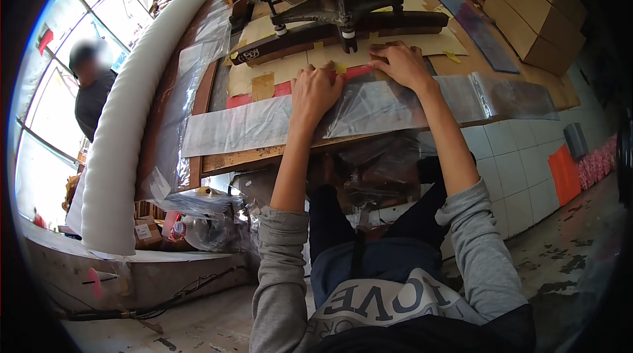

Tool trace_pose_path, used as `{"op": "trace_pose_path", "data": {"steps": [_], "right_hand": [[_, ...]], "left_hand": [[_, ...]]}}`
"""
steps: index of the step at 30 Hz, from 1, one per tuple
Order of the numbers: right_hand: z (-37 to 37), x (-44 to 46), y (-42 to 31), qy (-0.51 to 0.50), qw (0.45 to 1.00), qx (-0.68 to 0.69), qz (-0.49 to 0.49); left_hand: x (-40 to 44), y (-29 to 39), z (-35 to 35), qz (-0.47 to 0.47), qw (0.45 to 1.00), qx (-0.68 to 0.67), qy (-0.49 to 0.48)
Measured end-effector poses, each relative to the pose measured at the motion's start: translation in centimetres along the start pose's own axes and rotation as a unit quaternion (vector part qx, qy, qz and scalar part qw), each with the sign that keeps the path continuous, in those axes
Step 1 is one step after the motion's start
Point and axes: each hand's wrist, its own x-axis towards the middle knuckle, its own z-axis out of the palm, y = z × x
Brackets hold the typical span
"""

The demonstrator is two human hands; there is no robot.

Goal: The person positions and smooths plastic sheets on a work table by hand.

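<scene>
Lying clear and wrinkled, plastic sheeting [237, 123] runs beneath left hand [316, 94] and right hand [403, 66], grips unclear.

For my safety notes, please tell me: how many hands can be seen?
2: the left hand and the right hand, both near the far edge of the clear plastic sheet. The background person's hands are hidden.

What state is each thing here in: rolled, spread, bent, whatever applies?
Left hand: palm down, fingers bent
Right hand: palm down, fingers bent
Clear plastic sheet: spread out, wrinkled
White roll: rolled up
Grey sleeves: pushed up
Dark bar: over the tan board; touching or not, unclear
Brown cardboard: box-shaped; open or closed, unclear
</scene>
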Motion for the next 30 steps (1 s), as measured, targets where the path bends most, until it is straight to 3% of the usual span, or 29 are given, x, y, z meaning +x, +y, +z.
{"op": "trace_pose_path", "data": {"steps": [30], "right_hand": [[0.55, 0.45, 0.19, 0.012, 0.999, -0.05, -0.016]], "left_hand": [[0.27, -0.03, 0.81, -0.013, 0.999, 0.048, 0.013]]}}
